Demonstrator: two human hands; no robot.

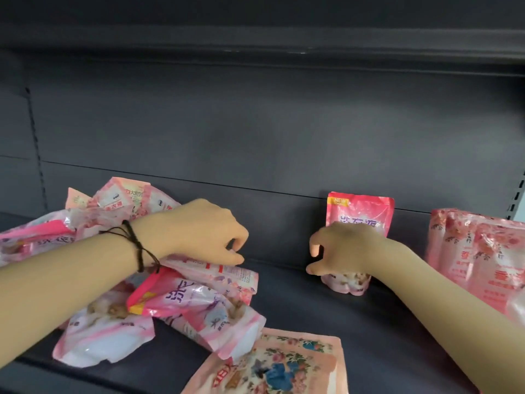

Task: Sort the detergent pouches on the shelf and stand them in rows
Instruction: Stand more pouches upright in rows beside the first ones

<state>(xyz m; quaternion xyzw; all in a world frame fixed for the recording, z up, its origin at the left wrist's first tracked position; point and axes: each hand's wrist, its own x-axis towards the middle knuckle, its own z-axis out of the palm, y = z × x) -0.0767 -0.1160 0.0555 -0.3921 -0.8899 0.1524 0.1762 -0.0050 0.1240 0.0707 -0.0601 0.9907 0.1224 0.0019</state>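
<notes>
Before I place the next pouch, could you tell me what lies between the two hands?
In the head view, only bare dark shelf lies between the left hand, pinching a flat pouch, and the right hand.

Pouches half sorted on the dark grey shelf (369,322)!
Left, a heap of pink plastic detergent pouches (181,302) lies jumbled; one deep-pink pouch (360,209) stands upright at the back; pale floral pouches (483,257) stand grouped right.

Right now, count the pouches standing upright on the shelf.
4: the middle pouch behind the right hand, and three right-edge pouches overlapping. More may be hidden behind them.
</notes>
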